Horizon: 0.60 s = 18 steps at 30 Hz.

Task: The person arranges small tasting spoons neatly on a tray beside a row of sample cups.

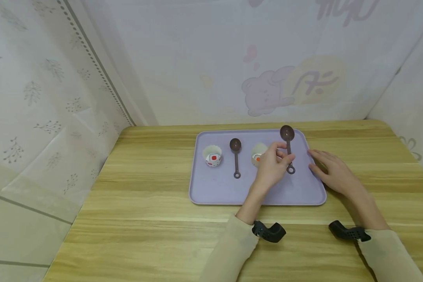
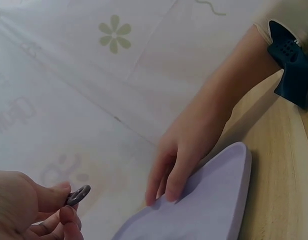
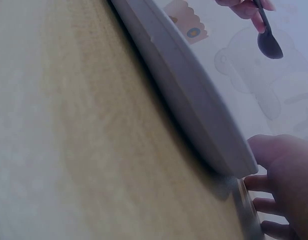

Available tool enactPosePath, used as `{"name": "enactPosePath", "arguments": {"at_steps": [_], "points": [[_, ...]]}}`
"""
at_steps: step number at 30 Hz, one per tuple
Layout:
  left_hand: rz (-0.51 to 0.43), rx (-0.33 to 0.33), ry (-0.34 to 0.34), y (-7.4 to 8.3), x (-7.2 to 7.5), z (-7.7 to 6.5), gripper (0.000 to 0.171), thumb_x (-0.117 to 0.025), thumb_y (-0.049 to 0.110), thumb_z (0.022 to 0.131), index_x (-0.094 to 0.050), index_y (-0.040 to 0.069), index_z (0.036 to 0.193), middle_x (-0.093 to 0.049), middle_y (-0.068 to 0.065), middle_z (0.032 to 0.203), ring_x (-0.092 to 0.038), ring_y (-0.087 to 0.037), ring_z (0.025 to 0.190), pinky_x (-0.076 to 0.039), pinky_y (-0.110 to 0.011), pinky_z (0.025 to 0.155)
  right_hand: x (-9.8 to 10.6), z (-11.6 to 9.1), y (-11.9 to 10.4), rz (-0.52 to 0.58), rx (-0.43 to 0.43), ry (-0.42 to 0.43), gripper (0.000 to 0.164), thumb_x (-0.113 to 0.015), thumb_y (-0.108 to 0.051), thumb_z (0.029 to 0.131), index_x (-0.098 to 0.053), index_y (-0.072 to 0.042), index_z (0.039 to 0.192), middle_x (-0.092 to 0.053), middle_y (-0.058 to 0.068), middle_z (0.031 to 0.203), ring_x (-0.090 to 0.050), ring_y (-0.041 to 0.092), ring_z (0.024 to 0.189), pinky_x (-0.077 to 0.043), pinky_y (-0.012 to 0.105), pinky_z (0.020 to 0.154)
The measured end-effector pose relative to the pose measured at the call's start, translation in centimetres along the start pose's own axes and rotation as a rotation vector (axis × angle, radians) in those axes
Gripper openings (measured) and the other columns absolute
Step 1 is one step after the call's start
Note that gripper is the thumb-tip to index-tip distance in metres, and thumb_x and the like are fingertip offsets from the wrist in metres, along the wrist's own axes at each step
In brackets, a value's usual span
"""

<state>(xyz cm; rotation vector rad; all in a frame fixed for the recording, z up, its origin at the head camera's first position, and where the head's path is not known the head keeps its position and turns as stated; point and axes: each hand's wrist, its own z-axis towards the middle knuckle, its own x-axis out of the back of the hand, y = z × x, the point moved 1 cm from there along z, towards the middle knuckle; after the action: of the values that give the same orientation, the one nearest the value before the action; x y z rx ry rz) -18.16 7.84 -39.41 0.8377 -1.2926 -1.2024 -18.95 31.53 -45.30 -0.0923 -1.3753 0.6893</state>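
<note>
My left hand (image 1: 272, 169) pinches the handle of a brown measuring spoon (image 1: 287, 133), its bowl pointing to the far side, over the right part of a lilac tray (image 1: 211, 192). In the left wrist view, the ringed end of the spoon's handle (image 2: 78, 195) sticks out past the thumb. My right hand (image 1: 335, 173) rests with extended fingers at the tray's right edge. A second brown measuring spoon (image 1: 235, 145) lies on the tray between two small paper baking cups. The left cup (image 1: 212, 161) is patterned; the right cup (image 1: 259, 150) is partly hidden behind my left hand.
The tray lies on a wood-grain table (image 1: 137, 188), near its far edge. Patterned curtains (image 1: 183, 66) hang behind and at the sides. A dark band is worn on the left wrist (image 1: 268, 232) and another on the right wrist (image 1: 349, 232).
</note>
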Motion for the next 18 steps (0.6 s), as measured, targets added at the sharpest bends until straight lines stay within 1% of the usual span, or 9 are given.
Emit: {"name": "enactPosePath", "arguments": {"at_steps": [6, 13, 18], "points": [[0.029, -0.007, -0.003, -0.2, -0.6, 0.1, 0.028, -0.074, 0.012, 0.094, -0.062, 0.003, 0.118, -0.060, 0.004, 0.075, -0.052, 0.002, 0.060, -0.043, -0.013, 0.054, -0.1, 0.0, 0.1, -0.004, 0.008, 0.010, 0.053, -0.063, -0.023, 0.101, -0.049, -0.001, 0.146, -0.048, 0.032, 0.143, -0.039, 0.058, 0.130, -0.028, 0.070, 0.106], [0.047, 0.009, -0.009, -0.4, -1.1, 0.2, 0.028, -0.073, 0.011, 0.094, -0.061, 0.003, 0.118, -0.060, 0.004, 0.075, -0.053, 0.001, 0.061, -0.043, -0.014, 0.056, -0.1, 0.0, 0.1, 0.002, 0.015, 0.016, 0.052, -0.063, -0.022, 0.101, -0.050, 0.000, 0.146, -0.048, 0.033, 0.143, -0.040, 0.058, 0.130, -0.029, 0.070, 0.105], [0.079, 0.019, -0.002, -0.6, -1.6, 0.3, 0.028, -0.074, 0.012, 0.094, -0.061, 0.005, 0.118, -0.060, 0.005, 0.074, -0.053, 0.000, 0.062, -0.044, -0.014, 0.057, -0.1, 0.0, 0.1, -0.002, 0.015, 0.015, 0.052, -0.063, -0.023, 0.101, -0.050, -0.001, 0.146, -0.048, 0.033, 0.143, -0.040, 0.058, 0.130, -0.029, 0.070, 0.105]]}}
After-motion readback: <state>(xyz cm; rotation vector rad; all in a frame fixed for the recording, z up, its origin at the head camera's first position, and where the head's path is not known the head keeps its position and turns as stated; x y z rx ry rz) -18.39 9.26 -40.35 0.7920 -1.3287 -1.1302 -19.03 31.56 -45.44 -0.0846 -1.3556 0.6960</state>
